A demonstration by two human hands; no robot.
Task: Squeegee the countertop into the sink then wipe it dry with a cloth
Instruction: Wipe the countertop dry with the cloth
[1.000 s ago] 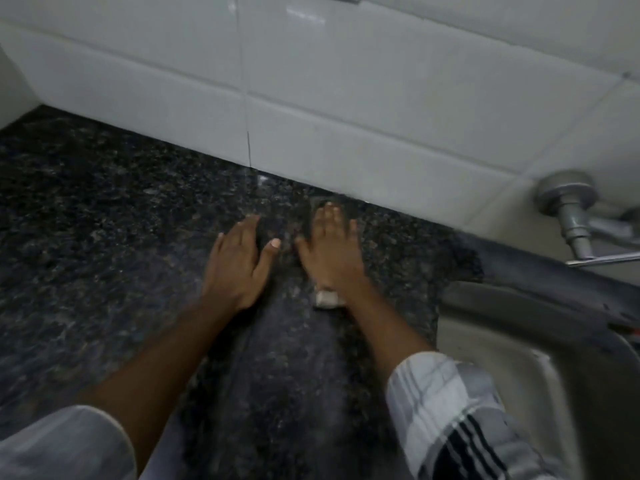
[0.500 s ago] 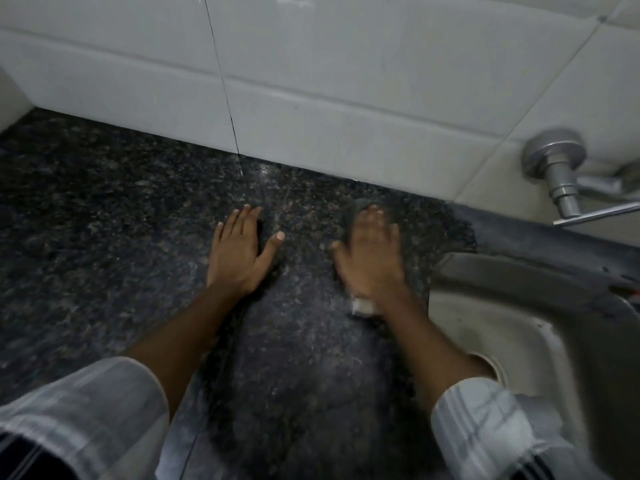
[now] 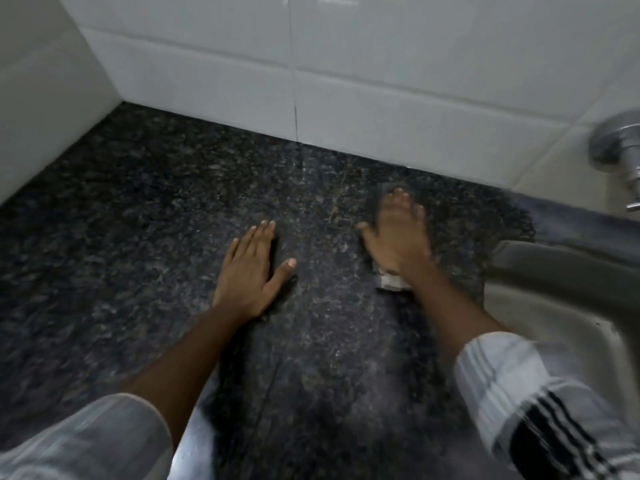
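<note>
Along the left edge of our countertop [image 3: 104, 237] the dark speckled stone meets the tiled wall [image 3: 207, 81] at the back corner; near the middle our left hand [image 3: 251, 271] lies flat on the stone, fingers straight and thumb spread, holding nothing; just to its right our right hand [image 3: 396, 237] presses down, fingers extended, on a small tool [image 3: 391, 280], dark at the fingertips and pale at the wrist end; whether it is squeegee or cloth we cannot tell through the blur. At the right edge sits the sink [image 3: 519, 306], with the tap [image 3: 620, 150] on the wall above. We judge the clearing stroke toward the sink underway; the countertop looks streaked, so drying likely remains.
</note>
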